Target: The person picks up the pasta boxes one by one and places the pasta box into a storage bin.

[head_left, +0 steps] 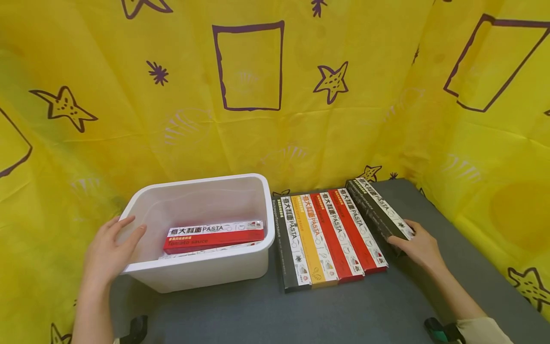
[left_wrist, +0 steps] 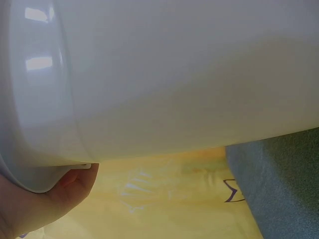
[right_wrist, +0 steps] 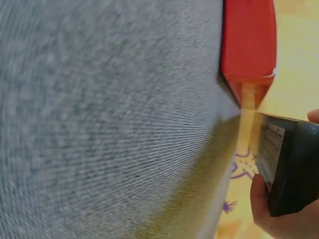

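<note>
My left hand (head_left: 109, 248) grips the left end of a white plastic bin (head_left: 215, 273), its fingers over the rim. The left wrist view shows a finger (left_wrist: 82, 181) curled at the rim's underside. Inside the bin lies a red tomato sauce pasta box (head_left: 215, 237), with the white edge of another box below it. At the right, my right hand (head_left: 418, 246) holds the near end of a black pasta box (head_left: 374, 205), thumb on one side and fingers on the other. This black box (right_wrist: 299, 164) tilts, close to the red box beside it.
Between bin and right hand, a row of pasta boxes lies side by side on the grey table (head_left: 240, 310): a black one (head_left: 292, 243), a yellow one (head_left: 315, 243) and two red ones (head_left: 341, 239). A yellow patterned cloth (head_left: 301, 134) hangs behind and at both sides.
</note>
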The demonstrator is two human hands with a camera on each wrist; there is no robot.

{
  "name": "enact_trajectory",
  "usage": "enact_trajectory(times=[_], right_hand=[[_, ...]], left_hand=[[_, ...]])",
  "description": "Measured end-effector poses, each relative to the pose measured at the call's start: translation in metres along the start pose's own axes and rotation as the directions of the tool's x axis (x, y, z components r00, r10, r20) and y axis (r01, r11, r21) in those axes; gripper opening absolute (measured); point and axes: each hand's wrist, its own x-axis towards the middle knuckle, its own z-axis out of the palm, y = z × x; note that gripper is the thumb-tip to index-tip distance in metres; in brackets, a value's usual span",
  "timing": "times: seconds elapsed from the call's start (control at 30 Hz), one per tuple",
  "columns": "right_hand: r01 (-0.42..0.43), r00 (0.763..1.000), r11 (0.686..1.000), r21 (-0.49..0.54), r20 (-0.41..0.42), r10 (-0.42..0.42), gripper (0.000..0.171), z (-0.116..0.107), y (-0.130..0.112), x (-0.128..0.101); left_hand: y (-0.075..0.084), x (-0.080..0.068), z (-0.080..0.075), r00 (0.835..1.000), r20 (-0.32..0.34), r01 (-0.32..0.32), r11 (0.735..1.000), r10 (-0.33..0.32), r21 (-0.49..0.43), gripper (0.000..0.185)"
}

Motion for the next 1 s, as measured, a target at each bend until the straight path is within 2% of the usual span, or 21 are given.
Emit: enact_trajectory(times=[0.37, 1.0], right_hand=[[0.044, 0.997, 0.999, 0.02, -0.07, -0.042, 0.08, -0.009, -0.021, -0.01], [0.182, 0.983, 0.98, 0.087, -0.034, -0.179, 0.07, -0.009, -0.077, -0.023]], left_hand=[[0.0, 0.001, -0.001, 1.0, 0.018, 0.008, 1.0, -0.008, 0.001, 0.062], [0.001, -0.002, -0.002, 1.0, 0.02, 0.024, 1.0, -0.024, -0.006, 0.063]])
